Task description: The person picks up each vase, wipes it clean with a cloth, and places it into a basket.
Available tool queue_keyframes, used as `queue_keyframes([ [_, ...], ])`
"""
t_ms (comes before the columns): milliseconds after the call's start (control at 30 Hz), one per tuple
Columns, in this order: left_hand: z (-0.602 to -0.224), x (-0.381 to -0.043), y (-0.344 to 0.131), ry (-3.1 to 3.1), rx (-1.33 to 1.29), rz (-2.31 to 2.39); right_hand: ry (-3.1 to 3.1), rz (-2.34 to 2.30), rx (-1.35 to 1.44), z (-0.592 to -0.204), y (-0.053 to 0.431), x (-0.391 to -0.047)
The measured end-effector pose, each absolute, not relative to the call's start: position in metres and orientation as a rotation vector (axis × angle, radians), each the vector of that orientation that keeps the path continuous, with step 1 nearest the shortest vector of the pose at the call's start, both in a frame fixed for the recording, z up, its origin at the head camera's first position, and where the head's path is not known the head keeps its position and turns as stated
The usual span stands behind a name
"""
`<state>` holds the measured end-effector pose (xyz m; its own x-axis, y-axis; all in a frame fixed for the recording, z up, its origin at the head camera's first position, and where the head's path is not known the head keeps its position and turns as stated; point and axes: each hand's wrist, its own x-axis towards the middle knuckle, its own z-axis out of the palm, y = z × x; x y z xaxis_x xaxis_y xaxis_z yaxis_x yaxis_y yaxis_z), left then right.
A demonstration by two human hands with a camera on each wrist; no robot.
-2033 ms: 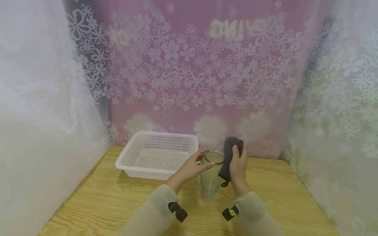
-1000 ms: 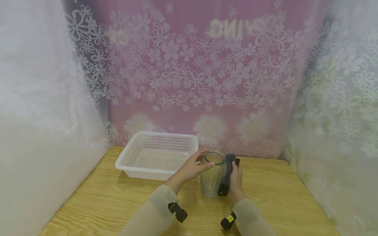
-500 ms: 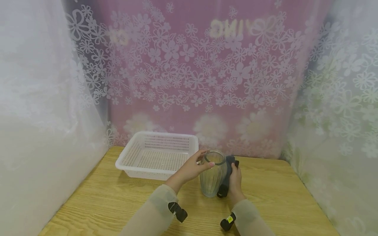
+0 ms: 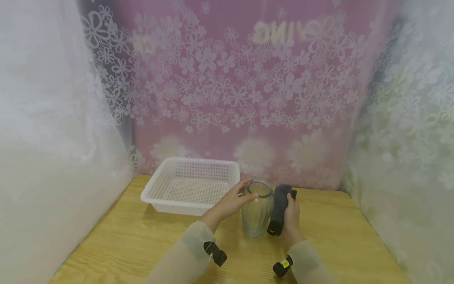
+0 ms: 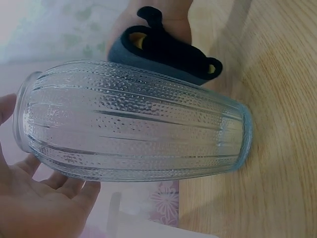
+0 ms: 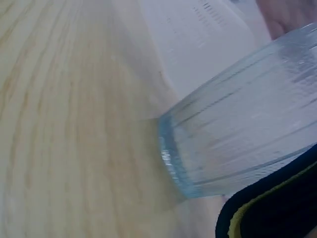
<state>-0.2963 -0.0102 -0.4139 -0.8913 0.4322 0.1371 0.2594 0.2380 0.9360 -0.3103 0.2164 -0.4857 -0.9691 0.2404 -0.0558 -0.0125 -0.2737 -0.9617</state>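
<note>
Under everything I work on lies the yellow wood-grain table [image 4: 340,232]. On it, at ten o'clock from my vase, sits a white rectangular perforated plastic basket [image 4: 184,206]. The clear ribbed glass vase [image 4: 256,217] stands upright, my left hand [image 4: 230,202] gripping its neck. Just beside it, at three o'clock, my right hand [image 4: 292,215] grasps a dark folded fabric bundle [image 4: 279,209], yellow inside.

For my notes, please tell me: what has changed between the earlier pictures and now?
The right hand brought the dark cloth down beside the glass vase, then slightly rightward. Nothing was newly gripped or released. The left hand still holds the vase near its rim; vase and white basket stayed put.
</note>
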Motion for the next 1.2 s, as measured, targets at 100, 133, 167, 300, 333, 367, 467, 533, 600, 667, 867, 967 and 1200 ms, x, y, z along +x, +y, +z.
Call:
queue_keyframes([
  [100, -0.413, -0.298, -0.01, 2.308, 0.668, 1.754, -1.806, 2.327, -0.261, -0.479, 0.219, -0.309],
  [133, -0.414, -0.299, -0.01, 2.293, 0.668, 1.767, -1.802, 2.324, -0.247, -0.477, 0.219, -0.308],
  [167, -0.414, -0.299, -0.01, 2.277, 0.666, 1.776, -1.799, 2.326, -0.233, -0.474, 0.22, -0.306],
  [300, -0.419, -0.301, -0.009, 2.219, 0.663, 1.807, -1.797, 2.341, -0.199, -0.465, 0.22, -0.297],
  [333, -0.42, -0.302, -0.009, 2.208, 0.667, 1.813, -1.797, 2.348, -0.182, -0.462, 0.22, -0.295],
  [367, -0.422, -0.303, -0.009, 2.194, 0.671, 1.818, -1.796, 2.357, -0.163, -0.459, 0.22, -0.293],
  [467, -0.423, -0.307, -0.008, 2.167, 0.703, 1.845, -1.787, 2.365, -0.102, -0.449, 0.221, -0.288],
  [533, -0.423, -0.309, -0.007, 2.17, 0.726, 1.865, -1.762, 2.362, -0.065, -0.442, 0.221, -0.286],
  [600, -0.422, -0.309, -0.008, 2.176, 0.743, 1.887, -1.748, 2.338, -0.049, -0.436, 0.221, -0.285],
  [667, -0.421, -0.309, -0.008, 2.215, 0.757, 1.898, -1.732, 2.321, -0.025, -0.43, 0.22, -0.284],
  [867, -0.412, -0.297, -0.003, 2.523, 0.672, 1.812, -1.746, 2.275, -0.003, -0.419, 0.22, -0.281],
  [967, -0.407, -0.289, 0.006, 2.733, 0.548, 1.686, -1.753, 2.264, -0.006, -0.416, 0.219, -0.279],
  [1200, -0.403, -0.28, 0.015, 2.917, 0.438, 1.528, -1.768, 2.187, 0.047, -0.411, 0.215, -0.274],
])
